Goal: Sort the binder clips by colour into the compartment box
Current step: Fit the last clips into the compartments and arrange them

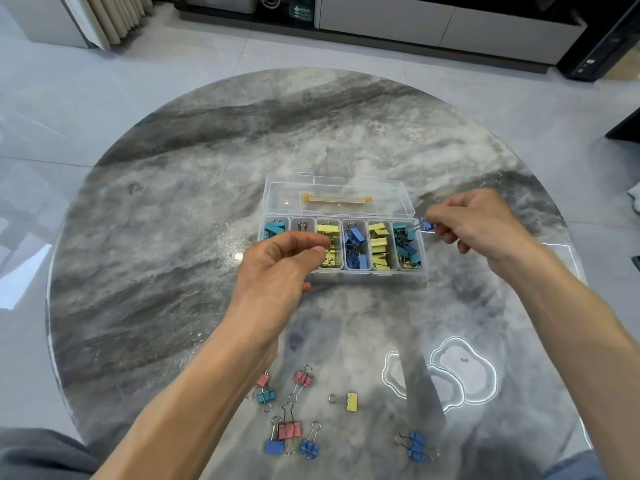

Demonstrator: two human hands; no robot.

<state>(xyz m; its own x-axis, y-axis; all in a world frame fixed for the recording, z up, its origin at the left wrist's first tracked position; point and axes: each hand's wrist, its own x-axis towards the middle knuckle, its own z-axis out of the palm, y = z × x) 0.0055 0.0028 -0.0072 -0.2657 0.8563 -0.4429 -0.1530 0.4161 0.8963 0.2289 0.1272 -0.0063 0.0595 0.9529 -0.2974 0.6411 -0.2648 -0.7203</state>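
Note:
A clear compartment box (421,268) lies mid-table with its lid (398,192) folded back. Its cells hold teal, yellow and blue binder clips; the rightmost cell mixes teal and blue. My right hand (481,223) pinches a blue clip (428,224) just beyond the box's right end. My left hand (277,268) hovers over the left cells with thumb and forefinger close together by the yellow clips (329,230); I cannot tell whether it holds one. Loose clips lie near me: pink (290,430), teal (266,396), yellow (351,401) and blue (415,445).
The round grey marble table (173,220) fills most of the view, with a bright light reflection (460,372) at the near right. Beyond it are a pale tiled floor and a low cabinet (433,26) at the back.

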